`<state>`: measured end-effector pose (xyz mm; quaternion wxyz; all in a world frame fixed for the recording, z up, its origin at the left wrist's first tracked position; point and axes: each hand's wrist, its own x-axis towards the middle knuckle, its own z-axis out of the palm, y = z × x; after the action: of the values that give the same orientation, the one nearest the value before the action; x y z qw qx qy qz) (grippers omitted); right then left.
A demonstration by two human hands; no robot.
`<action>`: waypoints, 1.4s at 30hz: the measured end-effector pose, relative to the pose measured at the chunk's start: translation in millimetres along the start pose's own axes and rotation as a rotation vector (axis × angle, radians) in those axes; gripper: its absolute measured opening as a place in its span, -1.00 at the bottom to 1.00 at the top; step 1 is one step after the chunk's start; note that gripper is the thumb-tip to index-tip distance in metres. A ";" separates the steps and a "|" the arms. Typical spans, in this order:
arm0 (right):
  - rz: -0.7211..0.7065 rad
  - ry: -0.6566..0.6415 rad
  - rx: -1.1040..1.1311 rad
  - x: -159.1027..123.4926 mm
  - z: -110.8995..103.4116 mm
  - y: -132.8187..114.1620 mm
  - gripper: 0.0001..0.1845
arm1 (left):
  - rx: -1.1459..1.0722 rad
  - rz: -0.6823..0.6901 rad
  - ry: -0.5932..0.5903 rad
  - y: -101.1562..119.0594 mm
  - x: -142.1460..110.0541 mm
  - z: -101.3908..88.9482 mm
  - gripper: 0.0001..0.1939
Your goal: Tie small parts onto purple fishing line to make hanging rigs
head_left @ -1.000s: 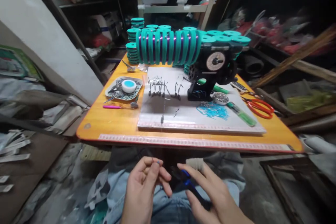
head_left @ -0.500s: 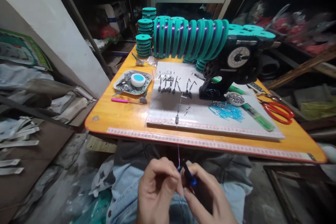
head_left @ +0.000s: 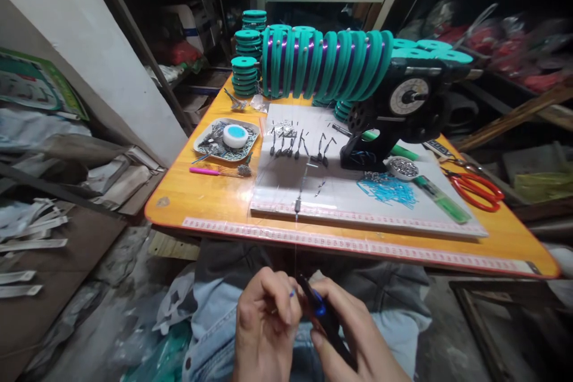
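Head-cam: R hand (head_left: pixel 358 334) grips blk/blue handheld tool (head_left: pixel 330 323); L hand (head_left: pixel 268 322) curled by tiny blue bit (head_left: pixel 292 293), hold unclear; round teal spools (head_left: pixel 330 67) partly hide yellow tabletop (head_left: pixel 176 191).

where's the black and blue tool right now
In the head view, the tool is in the right hand, beside the left hand, below the table's front edge.

Head-worn camera — faces forward, down; hands (head_left: pixel 266 328) close, table (head_left: pixel 174 206) beyond — dim upper right hard to tell.
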<state>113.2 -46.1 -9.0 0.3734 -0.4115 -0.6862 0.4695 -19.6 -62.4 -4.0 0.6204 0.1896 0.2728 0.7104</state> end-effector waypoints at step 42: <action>-0.623 -0.495 -0.543 97.2 -65.4 -26.1 -0.21 | -0.037 -0.079 0.008 22.0 15.5 15.1 -0.53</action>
<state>129.2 59.2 46.5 0.2008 -0.1448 -0.9428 0.2232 -30.0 -46.6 20.4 0.6502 0.1642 0.2692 0.6912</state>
